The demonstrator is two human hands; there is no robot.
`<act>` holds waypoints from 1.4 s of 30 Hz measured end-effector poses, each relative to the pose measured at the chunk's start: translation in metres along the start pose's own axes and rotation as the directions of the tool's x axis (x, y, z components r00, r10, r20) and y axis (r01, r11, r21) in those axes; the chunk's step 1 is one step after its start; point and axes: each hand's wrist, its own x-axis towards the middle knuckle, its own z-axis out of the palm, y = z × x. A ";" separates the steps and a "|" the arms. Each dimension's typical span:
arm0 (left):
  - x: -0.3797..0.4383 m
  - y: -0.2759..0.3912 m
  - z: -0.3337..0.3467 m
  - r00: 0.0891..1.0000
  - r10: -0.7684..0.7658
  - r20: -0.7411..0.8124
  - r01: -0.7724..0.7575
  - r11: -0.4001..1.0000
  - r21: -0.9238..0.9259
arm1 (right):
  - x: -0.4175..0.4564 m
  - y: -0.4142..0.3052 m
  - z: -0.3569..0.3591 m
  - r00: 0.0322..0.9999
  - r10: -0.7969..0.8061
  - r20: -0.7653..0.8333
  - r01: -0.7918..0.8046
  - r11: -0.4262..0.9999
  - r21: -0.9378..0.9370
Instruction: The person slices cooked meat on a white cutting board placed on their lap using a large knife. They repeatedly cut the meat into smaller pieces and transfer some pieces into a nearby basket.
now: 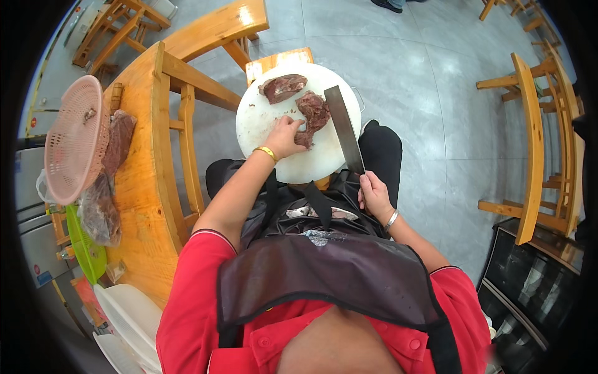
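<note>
A round white cutting board (261, 126) lies before me between my knees. On it my left hand (284, 138) touches the lower end of a dark red piece of meat (314, 112), thumb and fingers spread around that end. Another chunk of meat (283, 88) lies farther up the board. My right hand (373, 191) is closed on the handle end of a long, wide-bladed knife (345, 126). The blade points away from me over the board's right part, beside the meat; whether it touches the board I cannot tell.
On the wooden table (140, 187) at left are a pink plastic basket (74, 140), a large piece of meat (120, 140), bagged meat (100, 210), a green basket (86, 248) and white baskets (131, 313). A wooden bench (219, 28) stands beyond, another (530, 149) at right. A person's shoe (387, 5) shows at top.
</note>
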 end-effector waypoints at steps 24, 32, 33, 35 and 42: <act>-0.036 -0.010 0.037 0.989 -0.005 -0.148 -0.014 0.992 -0.124 | 0.002 -0.008 0.007 0.998 0.058 -0.022 -0.059 0.996 -0.067; -0.112 0.006 -0.162 0.908 -0.362 -0.213 -0.179 0.125 -0.976 | 0.012 0.002 0.010 0.988 0.151 -0.021 -0.151 0.988 -0.012; -0.131 0.000 -0.193 0.872 -0.384 -0.303 -0.277 0.123 -0.953 | 0.014 0.004 0.004 0.993 0.117 -0.014 -0.118 0.991 -0.057; -0.159 -0.003 -0.255 0.649 -0.513 -0.562 -0.525 0.233 -0.819 | 0.015 0.012 0.000 0.978 0.200 -0.063 -0.197 0.979 0.047; -0.329 -0.114 -0.396 -0.307 -0.573 -0.760 -0.702 0.676 -0.225 | 0.011 0.010 0.004 0.995 -0.103 0.012 0.104 0.993 -0.048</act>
